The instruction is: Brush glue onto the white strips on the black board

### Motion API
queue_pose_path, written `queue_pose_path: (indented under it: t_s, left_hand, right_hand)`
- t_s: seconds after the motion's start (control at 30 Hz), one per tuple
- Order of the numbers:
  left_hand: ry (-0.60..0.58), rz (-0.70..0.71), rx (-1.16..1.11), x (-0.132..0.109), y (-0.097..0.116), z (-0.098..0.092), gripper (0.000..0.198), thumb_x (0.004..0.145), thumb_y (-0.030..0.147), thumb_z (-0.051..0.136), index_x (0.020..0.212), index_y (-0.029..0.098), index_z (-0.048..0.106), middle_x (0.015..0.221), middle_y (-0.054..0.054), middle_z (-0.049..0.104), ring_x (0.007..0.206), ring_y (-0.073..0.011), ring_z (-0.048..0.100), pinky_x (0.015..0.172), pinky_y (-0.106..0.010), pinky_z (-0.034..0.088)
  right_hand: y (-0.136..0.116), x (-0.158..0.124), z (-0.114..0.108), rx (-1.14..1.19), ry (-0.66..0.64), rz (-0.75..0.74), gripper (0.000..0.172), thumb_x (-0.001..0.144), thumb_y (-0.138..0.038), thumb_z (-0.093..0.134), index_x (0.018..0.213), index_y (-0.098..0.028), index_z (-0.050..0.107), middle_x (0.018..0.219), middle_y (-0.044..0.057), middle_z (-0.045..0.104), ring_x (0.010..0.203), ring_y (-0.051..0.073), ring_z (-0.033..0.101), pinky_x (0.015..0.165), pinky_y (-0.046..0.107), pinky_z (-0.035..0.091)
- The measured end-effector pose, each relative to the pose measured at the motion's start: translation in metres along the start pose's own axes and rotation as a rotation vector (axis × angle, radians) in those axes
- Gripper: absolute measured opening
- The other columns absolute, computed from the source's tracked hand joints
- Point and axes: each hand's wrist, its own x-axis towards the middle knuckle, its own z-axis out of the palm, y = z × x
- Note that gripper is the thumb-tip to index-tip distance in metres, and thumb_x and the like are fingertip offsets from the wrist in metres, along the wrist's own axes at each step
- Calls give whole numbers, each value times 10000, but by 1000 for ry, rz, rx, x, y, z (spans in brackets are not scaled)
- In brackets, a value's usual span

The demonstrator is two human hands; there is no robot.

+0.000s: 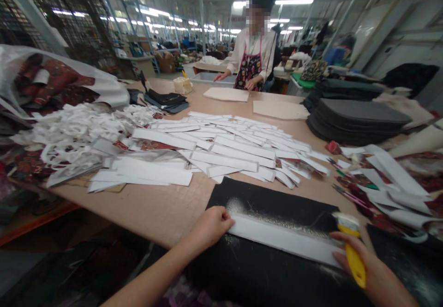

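While the left hand lies open and pressing down, fingertips at one end of a white strip, the right hand grips a yellow-handled brush near the other end. The strip lies flat on a black board at the tabletop edge, whitish residue streaked along it (glue or powder, can't tell).
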Motion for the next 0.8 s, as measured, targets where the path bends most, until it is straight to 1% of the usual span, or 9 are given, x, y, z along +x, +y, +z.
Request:
queue_pose_path:
  t_s: [0.1,0.17,0.23,0.27,0.4,0.5,0.6,0.67,0.8]
  left_hand:
    - [10,-7,21,0,1,1,142,729,275,556,643,166,587,640,-14,582,629,-160,533,549,-237,304]
    - [23,4,53,-1,2,3,132,735,257,552,642,167,579,657,-16,588,649,-161,539,564,-237,307]
    - [27,11,100,-1,3,4,127,747,245,541,650,168,573,674,-17,593,663,-160,543,577,-235,310]
    - [27,14,125,-1,2,6,131,754,244,534,653,169,569,680,-18,593,666,-160,543,581,-235,311]
    - [22,41,186,2,-5,10,171,788,272,489,665,172,551,680,-18,587,654,-160,539,585,-242,308]
    - [-11,57,199,6,-10,12,210,812,317,449,691,178,549,687,-16,587,657,-164,542,590,-249,311]
    - [-43,29,228,9,-14,13,239,821,357,428,709,182,546,688,-13,582,662,-167,544,590,-252,317]
    - [-53,17,242,10,-16,14,249,819,377,425,708,185,539,678,-7,571,662,-166,542,590,-253,323]
    - [-58,52,254,12,-20,15,259,826,389,414,697,190,520,665,1,551,665,-161,538,608,-256,337]
  right_hand:
    - [5,-1,-2,20,-121,95,269,765,-421,478,968,-283,585,679,22,634,522,191,596,477,271,434]
    - [7,-1,-4,6,-178,144,331,758,-466,480,1007,-274,584,700,26,644,572,203,619,485,267,443]
    - [6,-2,-6,0,-212,177,358,741,-489,503,1008,-266,586,707,24,648,598,207,630,503,265,459]
    - [5,-3,-7,-2,-209,187,355,737,-484,513,1003,-261,585,714,24,650,609,206,633,523,266,469]
    - [-1,-4,-10,-15,-141,197,275,790,-387,471,1010,-244,555,790,34,656,679,197,647,605,279,492]
    - [-6,-5,-11,-38,-178,225,254,803,-305,444,1029,-233,535,790,29,651,668,185,643,602,277,492]
    - [-14,-5,-11,-90,-188,277,280,811,-249,409,1065,-216,522,851,45,649,741,189,642,667,289,492]
    - [-17,-5,-10,-122,-212,283,302,812,-219,393,1087,-194,516,904,69,647,802,200,640,711,298,490]
    - [-14,-5,-5,-190,-249,198,378,781,-109,370,1136,-164,486,980,96,639,879,203,631,754,294,490]
